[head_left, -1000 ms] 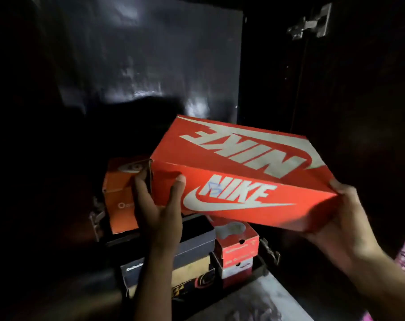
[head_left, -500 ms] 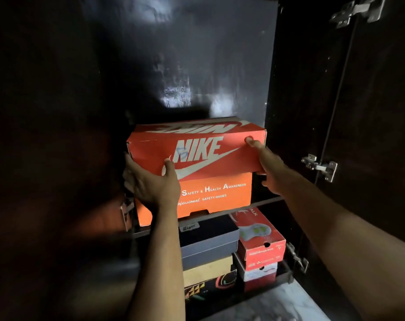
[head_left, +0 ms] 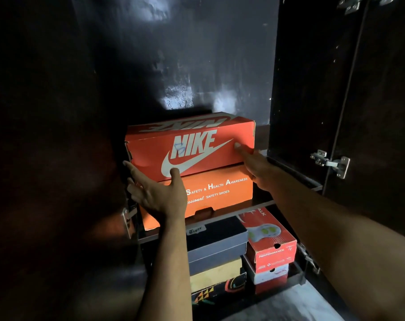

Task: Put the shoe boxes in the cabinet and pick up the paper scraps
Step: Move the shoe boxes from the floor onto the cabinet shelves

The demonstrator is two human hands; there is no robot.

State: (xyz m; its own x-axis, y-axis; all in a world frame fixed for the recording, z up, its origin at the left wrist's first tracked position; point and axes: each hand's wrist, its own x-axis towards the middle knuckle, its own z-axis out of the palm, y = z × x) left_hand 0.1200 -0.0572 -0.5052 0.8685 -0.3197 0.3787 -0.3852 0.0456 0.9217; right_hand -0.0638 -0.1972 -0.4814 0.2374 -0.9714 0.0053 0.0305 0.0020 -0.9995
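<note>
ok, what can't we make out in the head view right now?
- Cabinet left side: lost in darkness.
- Paper scraps: none in view.
- Orange safety-shoes box: the left hand covers the left of its print.
- Lower-shelf boxes: labels too small or dim.
- Nike box: its rear is hidden, so depth on the shelf is unclear.

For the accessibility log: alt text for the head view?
An orange Nike shoe box sits atop an orange safety-shoes box on a dark cabinet shelf, with the left hand and right hand open against its front. More shoe boxes are stacked below.
</note>
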